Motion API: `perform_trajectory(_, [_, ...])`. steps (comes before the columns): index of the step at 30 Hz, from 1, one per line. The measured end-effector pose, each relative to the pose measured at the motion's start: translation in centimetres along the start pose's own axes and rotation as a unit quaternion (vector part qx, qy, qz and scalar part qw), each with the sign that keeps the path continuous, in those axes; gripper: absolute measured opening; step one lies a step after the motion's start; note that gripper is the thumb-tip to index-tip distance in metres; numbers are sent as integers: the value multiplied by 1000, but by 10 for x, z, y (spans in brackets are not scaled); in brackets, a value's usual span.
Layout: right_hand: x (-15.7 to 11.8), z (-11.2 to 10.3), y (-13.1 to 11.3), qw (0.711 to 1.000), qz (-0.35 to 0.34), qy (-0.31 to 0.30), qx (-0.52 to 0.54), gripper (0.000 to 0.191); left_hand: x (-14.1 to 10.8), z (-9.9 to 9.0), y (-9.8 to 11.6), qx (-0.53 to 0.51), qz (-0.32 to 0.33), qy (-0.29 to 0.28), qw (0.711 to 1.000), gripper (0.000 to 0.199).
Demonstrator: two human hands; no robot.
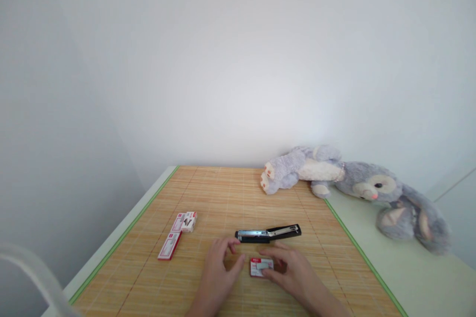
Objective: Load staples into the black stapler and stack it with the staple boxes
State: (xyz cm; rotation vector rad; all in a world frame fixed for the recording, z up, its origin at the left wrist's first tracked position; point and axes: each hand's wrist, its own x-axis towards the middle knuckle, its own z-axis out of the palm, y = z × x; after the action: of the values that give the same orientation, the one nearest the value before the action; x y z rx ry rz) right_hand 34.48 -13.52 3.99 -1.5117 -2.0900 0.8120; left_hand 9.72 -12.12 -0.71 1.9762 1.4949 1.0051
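Note:
A small red-and-white staple box lies on the bamboo mat, with a short grey strip of staples on its top. My right hand reaches over its right side, thumb at the near edge and index finger at the far edge. To the left of the box is my left hand, thumb and fingers apart, holding nothing. Just beyond both hands lies a black stapler, opened out so that its metal magazine shows. The tips of the left fingers come near the stapler's left end.
At the left lie two flat red-and-white boxes and a small white box with a stapler picture. A grey plush rabbit rests at the back right against the wall. The bamboo mat has green edges. A blurred white curved object intrudes at lower left.

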Motion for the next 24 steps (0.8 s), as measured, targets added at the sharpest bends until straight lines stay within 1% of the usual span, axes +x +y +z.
perform_trajectory(1, [1,-1,-1,1000,-2,-2,-9,21,6,-1,-4,24,-8,28,999,35])
perform_trajectory(2, [3,-1,-1,1000,-5,-4,-22,18,12,-2,-8,51,-10,43,998,43])
perform_trajectory(3, [4,0,-2,999,-10,-7,-36,15,19,-4,-10,75,-4,43,996,51])
perform_trajectory(4, [7,1,-2,999,-15,-7,-50,14,26,-5,-12,92,6,30,995,56])
perform_trajectory(5, [9,2,-3,998,-22,-6,-64,13,33,-6,-13,102,19,11,995,54])
perform_trajectory(8, [19,3,-5,995,-39,9,-88,10,45,-8,-12,95,56,-46,993,33])
perform_trajectory(11, [30,-2,-7,995,-37,33,-91,14,44,-7,-11,79,72,-68,992,29])
perform_trajectory(13, [37,-7,-8,994,-39,37,-96,17,40,-7,-12,77,71,-78,991,30])
perform_trajectory(17, [49,-13,-10,992,-56,20,-107,15,32,-6,-11,85,55,-84,991,30])
perform_trajectory(20, [54,-12,-14,991,-66,5,-119,13,31,-7,-9,84,50,-82,992,29])
perform_trajectory(24, [57,-10,-16,990,-61,-7,-125,12,33,-8,-7,79,44,-85,992,29])
